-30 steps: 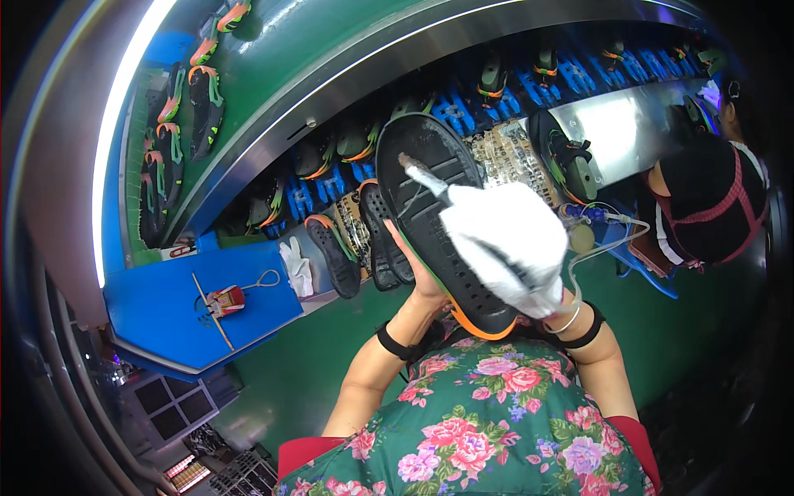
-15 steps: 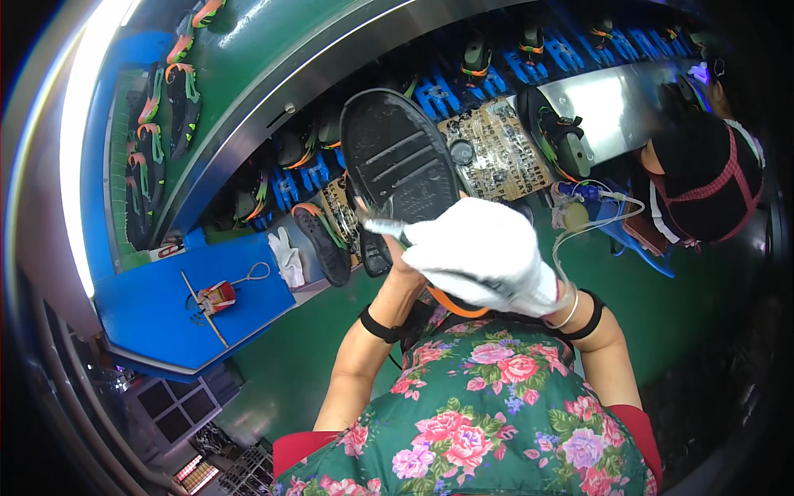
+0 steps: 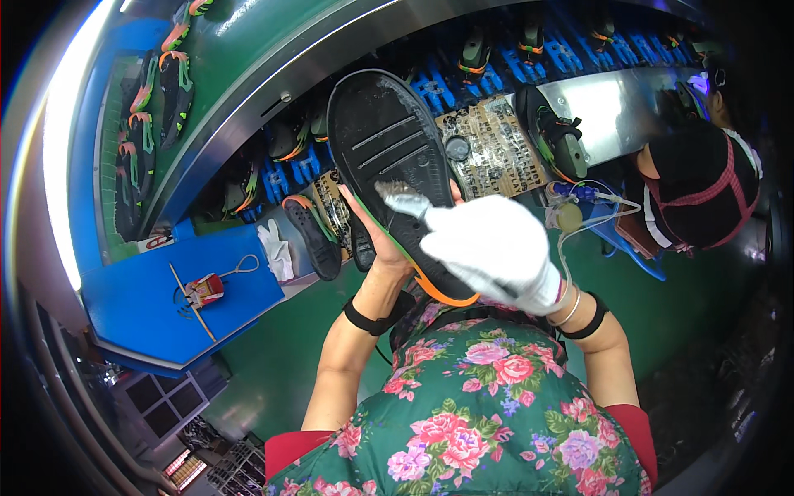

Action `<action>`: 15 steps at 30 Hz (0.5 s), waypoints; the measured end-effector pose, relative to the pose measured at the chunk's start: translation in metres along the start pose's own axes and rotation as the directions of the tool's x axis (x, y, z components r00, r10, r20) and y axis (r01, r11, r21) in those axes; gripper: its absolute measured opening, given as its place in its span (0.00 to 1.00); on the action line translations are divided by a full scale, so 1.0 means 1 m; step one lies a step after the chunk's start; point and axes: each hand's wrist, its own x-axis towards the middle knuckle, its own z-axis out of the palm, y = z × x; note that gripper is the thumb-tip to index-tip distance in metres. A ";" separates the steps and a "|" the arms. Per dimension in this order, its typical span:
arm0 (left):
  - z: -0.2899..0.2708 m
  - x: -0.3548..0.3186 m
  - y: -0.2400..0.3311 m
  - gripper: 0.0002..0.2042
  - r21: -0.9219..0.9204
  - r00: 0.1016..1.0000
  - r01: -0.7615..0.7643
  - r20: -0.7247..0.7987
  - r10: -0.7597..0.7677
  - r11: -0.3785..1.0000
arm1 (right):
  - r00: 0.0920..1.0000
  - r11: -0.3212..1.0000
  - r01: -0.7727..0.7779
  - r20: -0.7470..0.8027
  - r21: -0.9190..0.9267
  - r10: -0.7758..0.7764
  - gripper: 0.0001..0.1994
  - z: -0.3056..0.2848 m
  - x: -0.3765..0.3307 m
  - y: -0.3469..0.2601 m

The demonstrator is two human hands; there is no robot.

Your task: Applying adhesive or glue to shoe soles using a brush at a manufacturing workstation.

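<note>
A black shoe sole with ridges across its upturned face and an orange-and-green edge is held up in front of me. My bare left hand is wrapped around it from beneath, its thumb side showing at the left edge. In a white glove, my right hand grips a brush; its pale bristles lie over the middle of the sole. The glove covers the lower part of the sole and most of the brush handle. Wet-looking shine shows on the sole's rim.
Behind the sole, a cardboard-covered ledge bears a small round dark lid. Shoes on blue racks line the back. At left, a blue table holds a red-and-yellow container. A co-worker sits at right.
The brush has moved up from the sole's left edge onto its middle. My left hand has raised the sole slightly and shifted it left, with more of its orange edge showing.
</note>
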 end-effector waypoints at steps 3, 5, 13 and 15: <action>-0.029 0.001 0.000 0.62 -0.102 0.967 0.165 0.214 -0.140 0.981 | 0.999 0.999 0.038 0.034 0.029 -0.039 0.17 0.000 0.005 -0.015; -0.025 0.004 0.007 0.62 -0.068 0.968 0.120 0.228 -0.101 0.990 | 1.000 0.971 -0.026 0.021 0.238 0.021 0.14 -0.012 0.013 -0.010; -0.012 0.017 0.014 0.60 -0.118 0.952 -0.028 0.300 0.062 0.993 | 0.996 0.996 0.086 -0.006 -0.017 -0.086 0.15 0.002 0.003 -0.017; -0.010 0.019 0.017 0.59 -0.194 0.924 -0.042 0.365 0.112 0.980 | 0.997 0.981 -0.079 0.031 0.176 0.074 0.13 -0.012 0.009 -0.017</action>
